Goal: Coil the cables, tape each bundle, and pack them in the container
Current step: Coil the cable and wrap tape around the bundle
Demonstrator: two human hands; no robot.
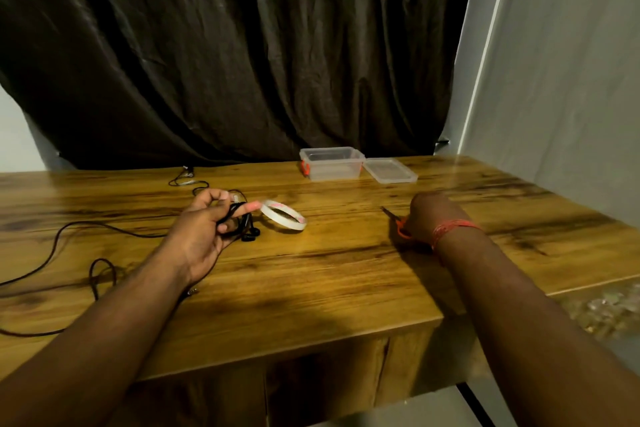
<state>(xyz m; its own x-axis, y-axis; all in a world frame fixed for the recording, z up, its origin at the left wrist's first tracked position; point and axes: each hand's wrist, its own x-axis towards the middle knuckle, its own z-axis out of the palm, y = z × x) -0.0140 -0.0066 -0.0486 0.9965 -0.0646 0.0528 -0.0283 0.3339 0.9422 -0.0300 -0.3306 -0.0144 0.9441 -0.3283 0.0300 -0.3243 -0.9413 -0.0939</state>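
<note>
Wooden table [311,270]; left hand [204,229] grips coiled cable [239,218].

We see two bare forearms, no sleeves on either. Our right wrist carries a band of thin red-orange thread [453,227], wound round several times, with a loose end trailing at its near side. Our left hand [204,229] wears nothing we can make out.

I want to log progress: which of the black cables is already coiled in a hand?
The earphone cable, gripped as a bundle by the left hand. The other cables lie loose on the table.
</note>
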